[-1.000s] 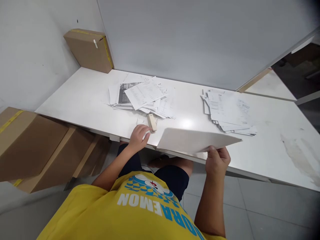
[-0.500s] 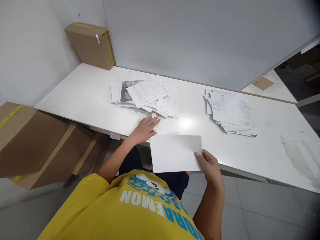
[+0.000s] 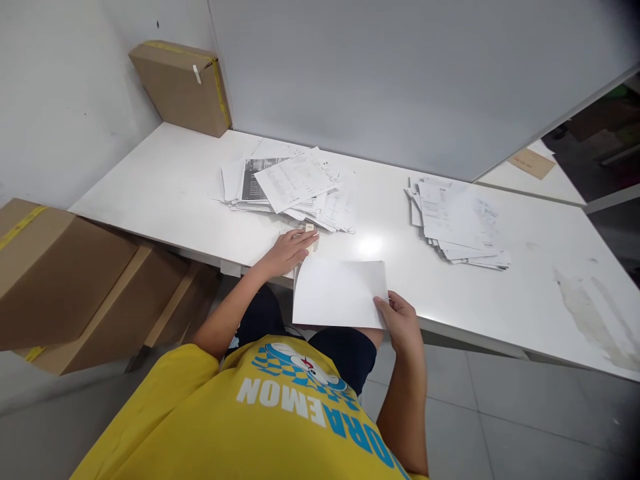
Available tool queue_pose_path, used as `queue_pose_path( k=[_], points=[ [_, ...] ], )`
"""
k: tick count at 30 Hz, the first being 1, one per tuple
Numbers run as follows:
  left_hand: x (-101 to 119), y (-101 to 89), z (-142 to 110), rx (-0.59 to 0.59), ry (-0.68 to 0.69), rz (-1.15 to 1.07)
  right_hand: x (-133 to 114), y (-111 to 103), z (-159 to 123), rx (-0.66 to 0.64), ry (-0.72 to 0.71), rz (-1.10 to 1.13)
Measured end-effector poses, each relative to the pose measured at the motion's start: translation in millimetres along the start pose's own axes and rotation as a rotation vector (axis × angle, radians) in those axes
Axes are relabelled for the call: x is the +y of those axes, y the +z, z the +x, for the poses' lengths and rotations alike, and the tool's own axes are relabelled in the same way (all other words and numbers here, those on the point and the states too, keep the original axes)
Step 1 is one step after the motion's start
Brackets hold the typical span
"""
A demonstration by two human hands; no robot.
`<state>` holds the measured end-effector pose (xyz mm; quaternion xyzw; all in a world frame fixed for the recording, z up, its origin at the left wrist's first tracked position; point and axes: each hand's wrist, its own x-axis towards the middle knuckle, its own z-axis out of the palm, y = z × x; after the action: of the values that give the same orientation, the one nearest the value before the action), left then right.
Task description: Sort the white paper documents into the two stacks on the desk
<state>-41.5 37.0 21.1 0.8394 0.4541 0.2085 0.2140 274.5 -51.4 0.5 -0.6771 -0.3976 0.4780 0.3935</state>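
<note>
My left hand point(image 3: 289, 253) lies on the table's near edge with its fingers stretched flat over a small cream-coloured object point(image 3: 310, 229), mostly covered, whose kind I cannot make out. Between thumb and fingers, my right hand point(image 3: 400, 317) pinches the right edge of blank white paper point(image 3: 340, 293). This paper is held over the table's front edge, and its upper left corner bends up close to my left thumb. Whether it is one sheet or several, I cannot tell. Beyond my left hand is a messy pile of printed papers point(image 3: 295, 183).
A second stack of printed papers point(image 3: 457, 217) sits to the right on the white table point(image 3: 525, 307). In the back left corner stands a cardboard box point(image 3: 180, 90). More cardboard boxes point(image 3: 65, 280) are on the left below table height. A grey panel point(image 3: 375, 80) closes off the back.
My right hand has moved left and slightly up with the white paper, bringing its left edge against my left thumb. My left hand remains over the small cream-coloured object.
</note>
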Motion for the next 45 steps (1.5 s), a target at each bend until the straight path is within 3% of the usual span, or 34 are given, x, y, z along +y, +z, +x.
queue_pose_path(
  k=[10,25,33,39,45],
  points=[
    [5.4,2.5,-1.0,-0.006,-0.001,0.093,-0.1,0.5,-7.9,-0.017,0.025,0.087],
    [4.7,5.5,-1.8,-0.023,0.020,0.126,2.3,17.6,-13.6,0.105,0.081,0.241],
    [7.0,8.2,-2.3,-0.021,0.027,0.204,11.3,3.8,-14.4,0.132,0.077,0.265],
    [1.9,3.2,-1.4,-0.066,0.001,0.080,14.7,-8.0,-16.6,0.159,0.067,0.290],
    [-3.9,-0.1,-1.1,-0.054,-0.035,-0.074,18.3,-1.4,-16.0,0.143,0.081,0.296]
  ],
)
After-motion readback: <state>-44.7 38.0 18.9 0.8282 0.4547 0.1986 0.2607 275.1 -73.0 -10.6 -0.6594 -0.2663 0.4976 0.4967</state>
